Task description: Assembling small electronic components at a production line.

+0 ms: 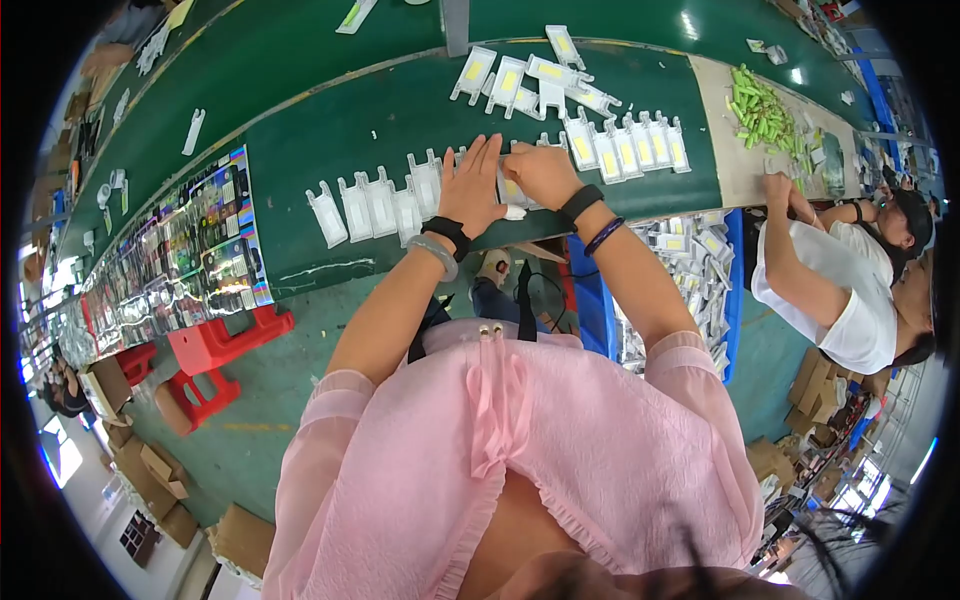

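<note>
My left hand (470, 188) lies flat on the green workbench (320, 110), fingers stretched out over a row of white plastic housings. Beside it my right hand (546, 178) is closed, its curled fingers pressed down at a housing with a yellow panel (510, 188); what they grip is hidden. To the left, several pronged white housings (378, 204) with pale faces stand side by side. A row of similar housings with yellow panels (626, 150) continues on the right. Behind them lies a loose heap of yellow-panelled housings (508, 78).
A blue crate (735, 290) full of white pieces stands below the bench at right. Bright green parts (760, 108) are piled near a co-worker in a white shirt (825, 285). At left are shiny printed sheets (190, 240) and red stools (225, 340). A metal post (455, 28) rises behind.
</note>
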`<action>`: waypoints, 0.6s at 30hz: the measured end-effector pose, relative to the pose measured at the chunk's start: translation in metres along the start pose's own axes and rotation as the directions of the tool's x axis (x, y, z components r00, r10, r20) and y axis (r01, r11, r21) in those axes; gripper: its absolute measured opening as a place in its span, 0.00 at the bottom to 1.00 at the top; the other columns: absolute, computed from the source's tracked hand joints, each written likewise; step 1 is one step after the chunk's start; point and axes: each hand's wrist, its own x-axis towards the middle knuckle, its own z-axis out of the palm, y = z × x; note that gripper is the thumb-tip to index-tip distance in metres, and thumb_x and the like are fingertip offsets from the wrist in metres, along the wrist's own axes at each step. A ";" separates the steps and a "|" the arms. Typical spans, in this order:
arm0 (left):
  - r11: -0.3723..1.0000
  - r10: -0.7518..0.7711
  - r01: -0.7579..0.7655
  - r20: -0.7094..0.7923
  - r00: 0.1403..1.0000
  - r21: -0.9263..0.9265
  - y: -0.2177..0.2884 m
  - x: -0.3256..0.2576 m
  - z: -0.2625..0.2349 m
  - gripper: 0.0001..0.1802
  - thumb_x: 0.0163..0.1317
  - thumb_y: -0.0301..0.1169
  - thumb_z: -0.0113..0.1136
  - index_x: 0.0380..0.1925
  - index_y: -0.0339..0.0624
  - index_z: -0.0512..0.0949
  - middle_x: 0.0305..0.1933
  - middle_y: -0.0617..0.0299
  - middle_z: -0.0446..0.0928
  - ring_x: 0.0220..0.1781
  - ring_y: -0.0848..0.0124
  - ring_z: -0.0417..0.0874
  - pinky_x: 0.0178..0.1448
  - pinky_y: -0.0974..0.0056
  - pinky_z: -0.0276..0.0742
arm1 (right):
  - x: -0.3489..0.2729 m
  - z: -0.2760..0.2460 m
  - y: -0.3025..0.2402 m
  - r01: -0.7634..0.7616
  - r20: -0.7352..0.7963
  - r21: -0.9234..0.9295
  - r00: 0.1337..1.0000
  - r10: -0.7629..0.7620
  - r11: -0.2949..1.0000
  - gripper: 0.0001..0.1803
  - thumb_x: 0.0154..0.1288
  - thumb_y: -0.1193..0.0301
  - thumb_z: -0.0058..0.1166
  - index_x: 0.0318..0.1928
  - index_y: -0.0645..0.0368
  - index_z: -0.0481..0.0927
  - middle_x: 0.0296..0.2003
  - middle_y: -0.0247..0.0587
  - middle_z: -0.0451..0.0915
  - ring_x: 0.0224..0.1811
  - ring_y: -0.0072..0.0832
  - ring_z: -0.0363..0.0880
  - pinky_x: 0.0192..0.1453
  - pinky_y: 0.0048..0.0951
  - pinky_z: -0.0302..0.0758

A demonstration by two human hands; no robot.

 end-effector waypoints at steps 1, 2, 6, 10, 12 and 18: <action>1.000 0.000 0.000 -0.001 1.000 0.002 0.000 0.001 0.001 0.59 0.44 0.36 0.75 0.74 0.42 0.49 0.74 0.58 0.59 0.79 0.64 0.52 0.79 0.42 0.40 | 0.001 -0.001 0.001 0.001 -0.002 0.000 1.000 -0.001 1.000 0.04 0.57 0.70 0.56 0.25 0.49 0.80 0.30 0.34 0.78 0.31 0.38 0.83 0.31 0.39 0.76; 1.000 0.008 -0.008 -0.006 1.000 0.003 -0.001 0.002 0.001 0.59 0.44 0.36 0.75 0.74 0.42 0.49 0.74 0.58 0.59 0.79 0.64 0.52 0.79 0.42 0.40 | 0.001 -0.002 0.003 0.025 0.020 -0.032 1.000 -0.024 0.999 0.04 0.56 0.70 0.55 0.25 0.49 0.80 0.30 0.34 0.78 0.31 0.38 0.83 0.31 0.39 0.76; 1.000 0.010 -0.010 -0.007 1.000 -0.006 0.000 0.001 0.002 0.59 0.44 0.36 0.75 0.74 0.42 0.49 0.74 0.57 0.59 0.80 0.64 0.51 0.79 0.42 0.40 | 0.000 -0.005 -0.003 0.029 0.022 -0.104 0.999 -0.027 0.994 0.05 0.56 0.71 0.54 0.24 0.49 0.80 0.30 0.33 0.78 0.32 0.37 0.83 0.31 0.38 0.76; 1.000 0.018 -0.018 -0.015 1.000 0.010 -0.001 0.002 0.000 0.61 0.44 0.36 0.76 0.75 0.44 0.48 0.76 0.58 0.57 0.80 0.65 0.52 0.79 0.42 0.42 | 0.001 -0.007 -0.004 -0.041 -0.009 -0.072 0.999 0.040 0.997 0.05 0.56 0.72 0.54 0.24 0.49 0.80 0.30 0.33 0.78 0.32 0.37 0.83 0.32 0.38 0.77; 1.000 0.002 -0.002 0.008 1.000 0.017 0.001 0.002 -0.001 0.62 0.43 0.36 0.77 0.75 0.44 0.48 0.76 0.58 0.57 0.80 0.65 0.52 0.78 0.42 0.43 | 0.001 -0.003 0.005 0.005 0.038 0.003 0.999 -0.005 1.000 0.03 0.56 0.71 0.56 0.27 0.51 0.80 0.31 0.36 0.79 0.34 0.39 0.83 0.33 0.39 0.77; 0.999 -0.014 0.013 0.033 0.999 0.032 0.003 0.000 -0.002 0.62 0.42 0.36 0.77 0.75 0.44 0.48 0.76 0.57 0.57 0.80 0.65 0.52 0.78 0.42 0.43 | -0.010 0.001 0.017 0.083 0.087 0.459 0.987 -0.138 0.885 0.04 0.58 0.72 0.55 0.30 0.58 0.77 0.33 0.44 0.79 0.32 0.39 0.80 0.35 0.42 0.76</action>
